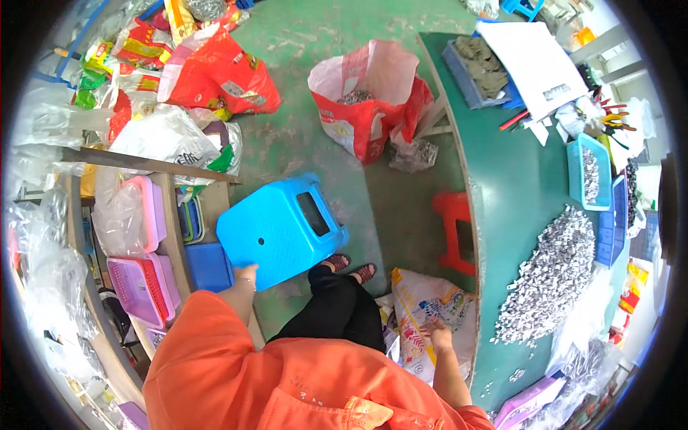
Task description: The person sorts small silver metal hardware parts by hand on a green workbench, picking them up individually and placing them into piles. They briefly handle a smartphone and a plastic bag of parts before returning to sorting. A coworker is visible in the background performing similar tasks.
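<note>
My left hand (246, 276) is closed on the near edge of a blue plastic stool (269, 229). The stool is tilted, its flat seat turned toward me and one slotted side facing right, in front of my feet. My right hand (436, 335) hangs low at my right side, over a white printed sack (423, 301) beside the table. Its fingers are apart, and nothing shows in them; whether they touch the sack is unclear.
A green table (494, 172) on the right carries a pile of small metal parts (548, 279) and a teal basket (589, 172). Beneath it stands a red stool (456, 233). An opened red-and-white bag (369, 107) is ahead; shelves with pink baskets (136, 287) line the left.
</note>
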A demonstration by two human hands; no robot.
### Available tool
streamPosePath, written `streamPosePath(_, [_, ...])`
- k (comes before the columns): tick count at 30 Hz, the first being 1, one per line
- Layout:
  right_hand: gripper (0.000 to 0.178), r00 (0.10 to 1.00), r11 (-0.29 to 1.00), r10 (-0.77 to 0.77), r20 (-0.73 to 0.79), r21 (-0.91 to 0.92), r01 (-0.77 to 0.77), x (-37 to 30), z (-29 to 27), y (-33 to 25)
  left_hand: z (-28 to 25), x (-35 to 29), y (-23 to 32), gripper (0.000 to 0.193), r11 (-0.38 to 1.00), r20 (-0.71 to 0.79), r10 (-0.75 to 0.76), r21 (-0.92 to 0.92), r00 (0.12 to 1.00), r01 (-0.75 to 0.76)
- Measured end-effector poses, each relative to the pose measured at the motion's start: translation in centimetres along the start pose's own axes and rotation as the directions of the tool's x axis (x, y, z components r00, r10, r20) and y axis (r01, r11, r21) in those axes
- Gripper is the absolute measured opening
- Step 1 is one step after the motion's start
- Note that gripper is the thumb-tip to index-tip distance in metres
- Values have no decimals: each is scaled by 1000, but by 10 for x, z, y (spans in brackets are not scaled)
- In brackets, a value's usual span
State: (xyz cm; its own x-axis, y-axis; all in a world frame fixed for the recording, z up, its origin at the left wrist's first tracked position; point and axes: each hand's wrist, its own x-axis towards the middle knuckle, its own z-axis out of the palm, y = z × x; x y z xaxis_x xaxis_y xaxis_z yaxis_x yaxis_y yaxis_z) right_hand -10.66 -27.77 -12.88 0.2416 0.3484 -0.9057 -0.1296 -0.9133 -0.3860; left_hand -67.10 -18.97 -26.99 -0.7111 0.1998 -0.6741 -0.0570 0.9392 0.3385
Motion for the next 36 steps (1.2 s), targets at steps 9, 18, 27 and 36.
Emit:
streamPosePath(9, [30, 971, 1000, -16, 240, 15, 12, -29, 21, -53, 23, -108, 118, 81, 966, 200, 235, 63, 951, -252])
streamPosePath(18, [42, 923, 981, -185, 337, 116, 154, -6, 105, -209, 52, -115, 338, 62, 924, 48, 352, -173, 935, -340])
streamPosePath(27, [78, 993, 871, 23, -116, 489, 37, 158, 245, -447, 217, -87, 624, 81, 826, 862, 210, 96, 461, -556])
streamPosePath(36, [36, 940, 832, 237, 246, 448, -327, 279, 300, -437, 317, -45, 646, 27, -594, 831, -42, 426, 555, -683])
